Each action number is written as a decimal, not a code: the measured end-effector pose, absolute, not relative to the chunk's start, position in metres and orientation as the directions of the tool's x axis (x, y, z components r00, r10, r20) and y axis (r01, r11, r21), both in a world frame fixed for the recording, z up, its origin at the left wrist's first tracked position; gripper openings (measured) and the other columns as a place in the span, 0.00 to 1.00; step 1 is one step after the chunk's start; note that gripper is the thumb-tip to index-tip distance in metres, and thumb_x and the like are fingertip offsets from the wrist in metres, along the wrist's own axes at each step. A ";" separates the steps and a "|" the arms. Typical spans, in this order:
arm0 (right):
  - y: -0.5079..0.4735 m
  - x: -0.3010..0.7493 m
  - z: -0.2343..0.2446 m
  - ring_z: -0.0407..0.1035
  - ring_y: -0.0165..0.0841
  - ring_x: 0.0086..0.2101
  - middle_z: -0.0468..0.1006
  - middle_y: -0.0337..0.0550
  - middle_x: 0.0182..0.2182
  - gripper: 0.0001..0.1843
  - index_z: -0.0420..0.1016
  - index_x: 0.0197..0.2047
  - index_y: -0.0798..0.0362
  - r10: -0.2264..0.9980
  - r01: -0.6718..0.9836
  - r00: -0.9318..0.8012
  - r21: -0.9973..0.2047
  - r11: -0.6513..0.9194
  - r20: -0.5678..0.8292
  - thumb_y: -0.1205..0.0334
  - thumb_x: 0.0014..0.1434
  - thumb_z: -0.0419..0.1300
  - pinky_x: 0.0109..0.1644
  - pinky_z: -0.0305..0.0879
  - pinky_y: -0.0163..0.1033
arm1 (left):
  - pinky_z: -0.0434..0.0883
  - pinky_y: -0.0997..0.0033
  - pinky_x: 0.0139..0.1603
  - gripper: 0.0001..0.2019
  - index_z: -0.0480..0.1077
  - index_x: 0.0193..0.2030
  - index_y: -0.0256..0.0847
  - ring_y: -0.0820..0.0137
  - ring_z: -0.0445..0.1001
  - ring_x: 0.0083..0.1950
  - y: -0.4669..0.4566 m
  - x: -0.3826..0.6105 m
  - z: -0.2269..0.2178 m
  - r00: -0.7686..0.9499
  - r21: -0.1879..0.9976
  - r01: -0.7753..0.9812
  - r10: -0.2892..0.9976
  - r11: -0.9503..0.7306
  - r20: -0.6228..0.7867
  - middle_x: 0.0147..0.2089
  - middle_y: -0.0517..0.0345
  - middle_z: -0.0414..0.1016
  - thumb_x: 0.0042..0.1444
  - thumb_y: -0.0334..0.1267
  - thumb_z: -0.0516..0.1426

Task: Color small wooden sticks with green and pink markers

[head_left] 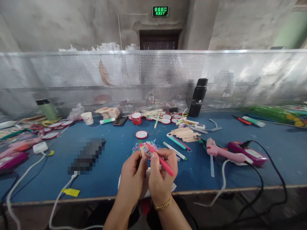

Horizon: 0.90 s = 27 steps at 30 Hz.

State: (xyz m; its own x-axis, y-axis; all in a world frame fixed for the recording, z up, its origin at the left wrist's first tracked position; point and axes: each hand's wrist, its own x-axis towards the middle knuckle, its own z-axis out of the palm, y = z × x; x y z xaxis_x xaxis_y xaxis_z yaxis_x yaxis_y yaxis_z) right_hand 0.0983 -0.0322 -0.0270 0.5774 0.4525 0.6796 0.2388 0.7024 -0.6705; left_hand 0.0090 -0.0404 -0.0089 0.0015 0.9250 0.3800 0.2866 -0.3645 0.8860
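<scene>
My left hand (133, 171) is closed on a wooden craft stick (142, 150), whose upper end is coloured green and red. In my right hand (164, 174) is a pink-red marker (165, 164), its tip pointing up and left toward the coloured part of the stick. Whether the tip touches the wood I cannot tell. Just beyond both hands lies a pile of small coloured elastic bands (153, 145). Under my hands a white sheet or plate (174, 187) shows in part at the table edge.
A loose pile of craft sticks (185, 134) and several markers lie right of centre. Farther right rest a pink glue gun (225, 154) and its cables. At left lies a dark phone (87, 156) on a white cable. A black bottle (198, 97) stands by the perforated metal screen (168, 76).
</scene>
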 end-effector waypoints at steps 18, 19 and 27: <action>-0.031 0.099 -0.026 0.69 0.31 0.33 0.74 0.37 0.30 0.09 0.69 0.34 0.51 0.460 0.280 0.543 -0.669 0.689 0.702 0.62 0.68 0.58 0.42 0.68 0.42 | 0.67 0.71 0.38 0.13 0.74 0.38 0.40 0.67 0.71 0.37 -0.041 0.011 -0.010 0.012 0.881 0.306 0.927 -0.360 0.374 0.37 0.55 0.78 0.66 0.46 0.55; -0.031 0.099 -0.026 0.70 0.31 0.33 0.74 0.38 0.31 0.09 0.69 0.34 0.51 0.463 0.270 0.549 -0.672 0.690 0.696 0.62 0.68 0.58 0.42 0.68 0.42 | 0.67 0.71 0.38 0.13 0.74 0.39 0.40 0.67 0.72 0.37 -0.042 0.011 -0.010 0.013 0.880 0.307 0.926 -0.363 0.378 0.37 0.54 0.78 0.66 0.46 0.55; -0.032 0.099 -0.026 0.69 0.32 0.33 0.74 0.38 0.30 0.09 0.70 0.34 0.51 0.477 0.252 0.539 -0.673 0.695 0.694 0.62 0.68 0.58 0.42 0.68 0.42 | 0.66 0.72 0.36 0.13 0.72 0.34 0.40 0.68 0.70 0.35 -0.042 0.012 -0.008 0.004 0.869 0.334 0.923 -0.365 0.386 0.33 0.57 0.76 0.66 0.46 0.55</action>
State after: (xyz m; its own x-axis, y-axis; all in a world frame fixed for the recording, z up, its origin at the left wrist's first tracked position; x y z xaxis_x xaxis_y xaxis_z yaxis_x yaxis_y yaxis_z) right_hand 0.0992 -0.0324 -0.0261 0.5387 0.4770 0.6944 0.2522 0.6951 -0.6732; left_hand 0.0116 -0.0423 -0.0080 0.0042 0.9227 0.3855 0.3344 -0.3646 0.8690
